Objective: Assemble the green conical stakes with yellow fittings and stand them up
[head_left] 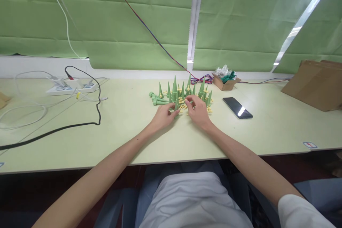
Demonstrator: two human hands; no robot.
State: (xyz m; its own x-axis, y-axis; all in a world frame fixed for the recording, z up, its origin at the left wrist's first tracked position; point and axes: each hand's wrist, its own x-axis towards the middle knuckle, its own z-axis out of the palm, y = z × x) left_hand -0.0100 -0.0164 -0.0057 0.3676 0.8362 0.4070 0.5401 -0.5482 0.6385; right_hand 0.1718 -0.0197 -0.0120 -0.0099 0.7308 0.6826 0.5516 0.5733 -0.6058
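Observation:
Several green cones [174, 87] stand upright in a cluster on the pale table, with small yellow pieces [183, 107] among and in front of them. My left hand [163, 115] is at the cluster's front left, its fingers closed round the base of one green cone [176, 103]. At the front right, my right hand [198, 112] has thumb and index finger pinched together over the yellow pieces; what lies between the fingertips is too small to make out. Green rods with round ends [159, 102] lie at the cluster's left side.
A black phone [237, 108] lies right of the cluster. Behind it is a small cardboard box [226, 82] with plastic wrap. A power strip [72, 88] and cables lie at the left. Brown cardboard [315, 84] leans at the far right.

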